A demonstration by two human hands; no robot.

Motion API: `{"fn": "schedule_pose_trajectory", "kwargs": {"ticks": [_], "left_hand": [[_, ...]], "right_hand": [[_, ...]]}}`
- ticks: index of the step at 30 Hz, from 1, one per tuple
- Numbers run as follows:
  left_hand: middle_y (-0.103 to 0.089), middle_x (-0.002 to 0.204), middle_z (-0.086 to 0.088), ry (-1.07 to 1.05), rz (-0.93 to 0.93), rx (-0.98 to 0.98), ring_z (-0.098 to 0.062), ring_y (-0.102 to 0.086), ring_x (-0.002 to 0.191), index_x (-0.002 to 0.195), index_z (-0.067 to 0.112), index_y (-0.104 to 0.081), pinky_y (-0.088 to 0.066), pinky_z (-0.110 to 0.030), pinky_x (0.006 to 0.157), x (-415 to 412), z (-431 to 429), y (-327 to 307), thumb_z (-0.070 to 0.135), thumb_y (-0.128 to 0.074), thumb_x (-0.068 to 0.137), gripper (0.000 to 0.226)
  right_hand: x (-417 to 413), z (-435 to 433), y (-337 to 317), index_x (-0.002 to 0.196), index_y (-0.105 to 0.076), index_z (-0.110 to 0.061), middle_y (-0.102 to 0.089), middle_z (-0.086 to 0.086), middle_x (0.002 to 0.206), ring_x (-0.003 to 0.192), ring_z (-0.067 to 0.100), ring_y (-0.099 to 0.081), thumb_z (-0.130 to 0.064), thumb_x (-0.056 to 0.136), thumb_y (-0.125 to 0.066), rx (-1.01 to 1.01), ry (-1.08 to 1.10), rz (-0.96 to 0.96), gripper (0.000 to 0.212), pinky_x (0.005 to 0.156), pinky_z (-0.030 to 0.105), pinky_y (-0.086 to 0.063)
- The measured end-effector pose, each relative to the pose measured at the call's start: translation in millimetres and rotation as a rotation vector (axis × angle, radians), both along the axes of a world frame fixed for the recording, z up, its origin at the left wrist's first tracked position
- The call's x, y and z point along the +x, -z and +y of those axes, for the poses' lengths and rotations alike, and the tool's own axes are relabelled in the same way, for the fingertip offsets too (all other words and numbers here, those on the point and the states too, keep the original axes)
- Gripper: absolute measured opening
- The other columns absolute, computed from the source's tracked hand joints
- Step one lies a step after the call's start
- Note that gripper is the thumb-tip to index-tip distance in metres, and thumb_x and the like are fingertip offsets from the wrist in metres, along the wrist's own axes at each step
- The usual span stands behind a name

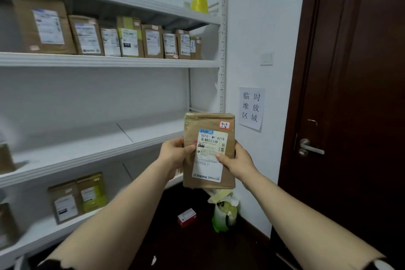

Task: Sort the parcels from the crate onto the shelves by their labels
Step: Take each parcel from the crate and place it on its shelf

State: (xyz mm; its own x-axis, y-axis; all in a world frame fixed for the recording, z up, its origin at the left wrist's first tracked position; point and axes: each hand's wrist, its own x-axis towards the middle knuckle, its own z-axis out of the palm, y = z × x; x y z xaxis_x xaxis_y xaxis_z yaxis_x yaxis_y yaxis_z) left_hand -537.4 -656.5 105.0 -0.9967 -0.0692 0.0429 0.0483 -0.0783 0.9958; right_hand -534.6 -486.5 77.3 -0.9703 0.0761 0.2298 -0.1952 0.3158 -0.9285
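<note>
Presently, parcel (210, 138): upright, held before the shelves (109, 60), label facing camera; pink sticker (224, 125) reads 3-2-4.
Left grip (175, 153): closed round the parcel's left edge.
Right grip (238, 160): thumb pinching its right edge.

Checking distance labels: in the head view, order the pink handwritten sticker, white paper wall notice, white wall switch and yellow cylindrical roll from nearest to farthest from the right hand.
1. Pink handwritten sticker, on the brown parcel the right hand grips.
2. White paper wall notice, just behind.
3. White wall switch, higher up.
4. Yellow cylindrical roll, top shelf, leftward.
</note>
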Motion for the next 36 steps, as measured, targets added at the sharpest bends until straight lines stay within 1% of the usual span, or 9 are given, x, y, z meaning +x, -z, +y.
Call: {"fn": "schedule_pose_trajectory", "kwargs": {"ticks": [12,16,22,24,27,29,31,33,36], "left_hand": [[-0.067,0.084,-0.008,-0.053,0.044,-0.005,-0.004,-0.063,0.047,0.109,0.0,-0.064,-0.049,-0.016,0.042,15.0,-29.1,-13.0,0.003,-0.062,0.088,0.021],[-0.069,0.103,-0.014,-0.085,0.039,-0.028,-0.014,-0.065,0.064,0.113,0.001,-0.063,-0.05,-0.018,0.044,15.3,-42.3,-13.3,0.003,-0.063,0.088,0.025],[-0.07,0.08,-0.001,-0.106,0.006,-0.038,-0.009,-0.066,0.059,0.096,0.012,-0.067,-0.048,-0.019,0.043,18.4,-59.6,-7.0,0.007,-0.067,0.086,0.012],[-0.07,0.081,0.001,-0.109,-0.005,-0.029,-0.011,-0.067,0.063,0.088,0.019,-0.064,-0.049,-0.019,0.044,21.9,-65.1,-4.0,0.003,-0.067,0.085,0.017],[-0.07,0.083,0.0,-0.148,-0.027,-0.028,-0.012,-0.067,0.065,0.093,0.017,-0.066,-0.05,-0.018,0.044,27.6,-77.8,3.3,0.001,-0.067,0.084,0.018],[-0.072,0.084,-0.001,-0.191,-0.052,-0.051,-0.013,-0.069,0.067,0.098,0.012,-0.069,-0.053,-0.022,0.051,29.2,-89.9,10.0,0.007,-0.07,0.083,0.016],[-0.073,0.086,-0.004,-0.235,-0.076,-0.061,-0.02,-0.07,0.076,0.097,0.011,-0.07,-0.057,-0.032,0.067,27.7,-104.3,18.8,0.009,-0.072,0.081,0.016],[-0.074,0.087,-0.007,-0.253,-0.094,-0.06,-0.026,-0.071,0.083,0.092,0.012,-0.071,-0.057,-0.042,0.08,25.7,-118.6,27.8,0.009,-0.074,0.079,0.014],[-0.074,0.09,-0.007,-0.269,-0.111,-0.07,-0.026,-0.071,0.085,0.095,0.012,-0.071,-0.057,-0.042,0.079,20.5,-142.8,41.5,0.012,-0.074,0.079,0.016]], "right_hand": [[-1.9,-32.2,-11.1,0.128,-0.048,-0.015,-0.062,0.002,0.124,0.113,0.022,-0.059,-0.021,0.083,-0.071,0.036,-0.022,-0.011,0.051,0.098,0.045,-0.047],[-0.2,-43.6,-13.6,0.13,-0.047,-0.011,-0.061,0.004,0.126,0.113,0.021,-0.059,-0.016,0.084,-0.07,0.016,-0.057,-0.014,0.051,0.098,0.042,-0.048],[1.3,-56.3,-8.6,0.127,-0.049,-0.009,-0.061,0.006,0.126,0.113,0.022,-0.058,-0.017,0.085,-0.069,0.043,-0.098,-0.033,0.048,0.094,0.037,-0.049],[1.2,-61.6,-2.0,0.127,-0.049,-0.01,-0.06,0.005,0.125,0.112,0.021,-0.058,-0.018,0.086,-0.069,0.042,-0.113,-0.037,0.047,0.091,0.034,-0.049],[-1.5,-76.3,8.5,0.126,-0.05,-0.012,-0.062,0.004,0.121,0.105,0.019,-0.059,-0.019,0.086,-0.068,0.007,-0.167,-0.053,0.044,0.089,0.034,-0.05],[-4.0,-90.1,14.7,0.123,-0.053,-0.012,-0.063,0.004,0.117,0.101,0.019,-0.061,-0.018,0.085,-0.069,-0.032,-0.189,-0.059,0.041,0.089,0.038,-0.051],[-7.9,-104.6,23.3,0.119,-0.055,-0.011,-0.065,0.005,0.116,0.1,0.021,-0.063,-0.019,0.084,-0.071,-0.061,-0.2,-0.07,0.04,0.089,0.043,-0.052],[-10.4,-118.3,32.2,0.116,-0.058,-0.01,-0.066,0.006,0.113,0.097,0.02,-0.063,-0.022,0.083,-0.071,-0.044,-0.209,-0.08,0.038,0.086,0.04,-0.053],[-17.8,-140.5,44.1,0.108,-0.06,-0.014,-0.067,0.005,0.111,0.093,0.019,-0.063,-0.026,0.083,-0.071,-0.024,-0.241,-0.107,0.03,0.083,0.04,-0.054]]}}
